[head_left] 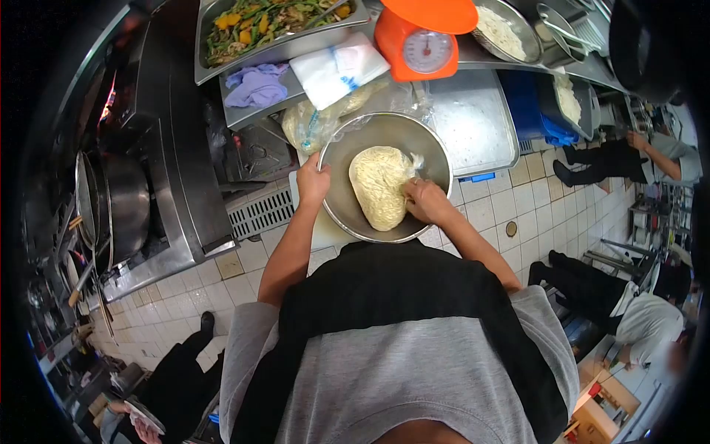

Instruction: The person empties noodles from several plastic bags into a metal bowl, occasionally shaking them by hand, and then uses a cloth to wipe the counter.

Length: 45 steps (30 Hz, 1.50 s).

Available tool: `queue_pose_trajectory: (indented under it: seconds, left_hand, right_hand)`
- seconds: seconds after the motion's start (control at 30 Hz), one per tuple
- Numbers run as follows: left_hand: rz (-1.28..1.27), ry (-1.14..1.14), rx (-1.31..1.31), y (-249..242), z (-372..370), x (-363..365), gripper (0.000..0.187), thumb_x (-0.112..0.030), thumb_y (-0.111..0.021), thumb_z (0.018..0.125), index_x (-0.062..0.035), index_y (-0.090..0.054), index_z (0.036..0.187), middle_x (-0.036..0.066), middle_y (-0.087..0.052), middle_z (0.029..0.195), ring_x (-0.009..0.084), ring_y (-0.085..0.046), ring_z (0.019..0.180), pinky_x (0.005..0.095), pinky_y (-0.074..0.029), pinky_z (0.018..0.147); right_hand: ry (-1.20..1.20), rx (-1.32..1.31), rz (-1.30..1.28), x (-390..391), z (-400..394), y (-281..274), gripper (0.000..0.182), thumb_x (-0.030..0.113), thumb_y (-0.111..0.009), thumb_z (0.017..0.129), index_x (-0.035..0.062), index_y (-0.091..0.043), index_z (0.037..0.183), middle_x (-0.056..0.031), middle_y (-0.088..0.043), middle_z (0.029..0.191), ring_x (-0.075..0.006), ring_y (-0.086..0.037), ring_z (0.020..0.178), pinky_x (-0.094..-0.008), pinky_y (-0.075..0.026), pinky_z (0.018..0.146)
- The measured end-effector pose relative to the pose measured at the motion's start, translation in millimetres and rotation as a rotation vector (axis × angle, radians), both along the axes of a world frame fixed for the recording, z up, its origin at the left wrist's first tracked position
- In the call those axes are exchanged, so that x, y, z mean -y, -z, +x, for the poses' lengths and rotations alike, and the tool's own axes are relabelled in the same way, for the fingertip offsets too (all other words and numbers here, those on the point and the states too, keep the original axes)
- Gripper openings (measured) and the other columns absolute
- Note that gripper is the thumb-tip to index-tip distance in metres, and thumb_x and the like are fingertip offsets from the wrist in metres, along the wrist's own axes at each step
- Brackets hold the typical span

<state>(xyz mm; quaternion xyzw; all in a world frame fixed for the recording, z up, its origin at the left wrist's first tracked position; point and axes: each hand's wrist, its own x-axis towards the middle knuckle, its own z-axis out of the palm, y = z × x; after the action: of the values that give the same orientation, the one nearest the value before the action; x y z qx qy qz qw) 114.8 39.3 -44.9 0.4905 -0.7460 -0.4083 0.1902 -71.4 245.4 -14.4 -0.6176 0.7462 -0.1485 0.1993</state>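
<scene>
A large steel mixing bowl is in front of my body, over a pale board. Inside it is a clear plastic bag, bulging with pale yellow, shredded-looking food whose kind I cannot make out. My left hand is closed on the bowl's left rim. With closed fingers my right hand grips the right side of the bag, within the bowl. Other clear bags with pale contents lie just beyond the bowl's far rim.
An orange kitchen scale, a folded white plastic bag, a purple cloth and a tray of cooked vegetables stand beyond. A metal tray lies to the right. Stove and pots are left; several other people are nearby.
</scene>
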Motion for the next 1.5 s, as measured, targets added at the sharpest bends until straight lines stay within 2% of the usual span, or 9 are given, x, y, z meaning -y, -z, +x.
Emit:
queue_pose_trajectory:
  seconds: [0.2, 0.3, 0.37, 0.67, 0.73, 0.83, 0.9, 1.13, 1.5]
  left_hand:
    - [-0.014, -0.009, 0.014, -3.9, 4.8, -14.2, 0.032, -0.007, -0.056, 0.073, -0.0081, -0.061, 0.105, 0.020, -0.064, 0.082, 0.0358, -0.063, 0.076, 0.0403, -0.048, 0.067]
    - [-0.073, -0.031, 0.070, -7.1, 11.8, -23.7, 0.034, -0.009, -0.055, 0.073, -0.0090, -0.061, 0.107, 0.020, -0.064, 0.083, 0.0365, -0.062, 0.076, 0.0410, -0.048, 0.068]
    - [-0.155, -0.054, 0.044, -4.5, 11.2, -28.1, 0.029, -0.012, -0.055, 0.074, -0.0064, -0.060, 0.101, 0.022, -0.062, 0.081, 0.0387, -0.061, 0.076, 0.0425, -0.047, 0.068]
    - [-0.125, 0.043, 0.045, -13.4, 32.3, -41.1, 0.028, -0.015, -0.060, 0.076, -0.0038, -0.060, 0.102, 0.020, -0.062, 0.094, 0.0367, -0.058, 0.088, 0.0417, -0.045, 0.078]
    - [-0.565, -0.016, 0.021, -49.4, 30.1, -47.5, 0.030, -0.013, -0.059, 0.080, -0.0051, -0.061, 0.108, 0.017, -0.059, 0.099, 0.0290, -0.058, 0.089, 0.0364, -0.047, 0.073]
    - [-0.357, 0.386, -0.088, -63.7, 23.6, -30.2, 0.030, -0.010, -0.059, 0.080, -0.0040, -0.060, 0.110, 0.015, -0.056, 0.111, 0.0293, -0.052, 0.103, 0.0371, -0.044, 0.084]
    - [-0.371, 0.553, -0.096, -73.2, 8.7, -17.8, 0.035, -0.007, -0.059, 0.079, -0.0036, -0.057, 0.114, 0.015, -0.054, 0.118, 0.0348, -0.048, 0.111, 0.0409, -0.039, 0.093]
    - [-0.518, 1.064, -0.118, -87.9, -29.3, -14.3, 0.030, -0.008, -0.061, 0.077, -0.0003, -0.059, 0.107, 0.014, -0.051, 0.124, 0.0359, -0.046, 0.115, 0.0412, -0.038, 0.096]
    - [-0.421, 0.679, -0.430, -71.5, -88.7, -41.4, 0.022, -0.008, -0.050, 0.085, -0.0012, -0.063, 0.101, 0.015, -0.066, 0.092, 0.0294, -0.063, 0.087, 0.0361, -0.048, 0.074]
  right_hand:
    - [0.472, 0.161, 0.100, 1.3, -35.1, -18.4, 0.032, 0.029, -0.059, 0.078, -0.0001, -0.059, 0.092, -0.0191, -0.063, 0.094, -0.0347, -0.061, 0.087, -0.0416, -0.048, 0.078]
    - [0.422, 0.047, 0.481, 35.7, -38.2, 8.7, 0.048, 0.044, -0.051, 0.083, -0.0001, -0.061, 0.099, -0.0204, -0.062, 0.103, -0.0343, -0.061, 0.094, -0.0393, -0.049, 0.080]
    - [0.385, -0.098, 0.326, 49.1, -18.1, -1.3, 0.056, 0.051, -0.045, 0.084, 0.0008, -0.062, 0.101, -0.0195, -0.062, 0.100, -0.0339, -0.061, 0.093, -0.0393, -0.050, 0.078]
    - [0.206, -0.268, 0.040, 69.4, -5.8, -10.9, 0.020, 0.014, -0.048, 0.080, 0.0075, -0.066, 0.086, -0.0158, -0.065, 0.083, -0.0277, -0.065, 0.079, -0.0395, -0.052, 0.070]
    - [0.330, -0.073, -0.082, 72.1, -1.8, -7.4, 0.019, 0.011, -0.048, 0.080, 0.0046, -0.066, 0.082, -0.0176, -0.065, 0.078, -0.0282, -0.065, 0.066, -0.0383, -0.053, 0.061]
    - [0.328, 0.520, 0.268, 84.3, 2.0, -14.9, 0.029, 0.027, -0.051, 0.086, 0.0000, -0.059, 0.081, -0.0127, -0.059, 0.065, -0.0242, -0.059, 0.051, -0.0370, -0.049, 0.047]
    - [0.395, 0.828, 0.116, 78.3, 19.9, -27.4, 0.030, 0.028, -0.051, 0.087, -0.0014, -0.058, 0.086, -0.0113, -0.056, 0.065, -0.0189, -0.055, 0.044, -0.0332, -0.046, 0.041]
    - [0.613, 1.221, -0.100, 53.8, 43.6, -47.4, 0.032, 0.031, -0.055, 0.086, 0.0007, -0.062, 0.094, -0.0048, -0.053, 0.068, -0.0129, -0.046, 0.047, -0.0256, -0.040, 0.036]
    - [0.803, 1.394, -0.237, 30.5, 49.6, -97.2, 0.028, 0.033, -0.055, 0.086, 0.0095, -0.051, 0.072, 0.0038, -0.039, 0.057, -0.0077, -0.037, 0.046, -0.0251, -0.035, 0.038]
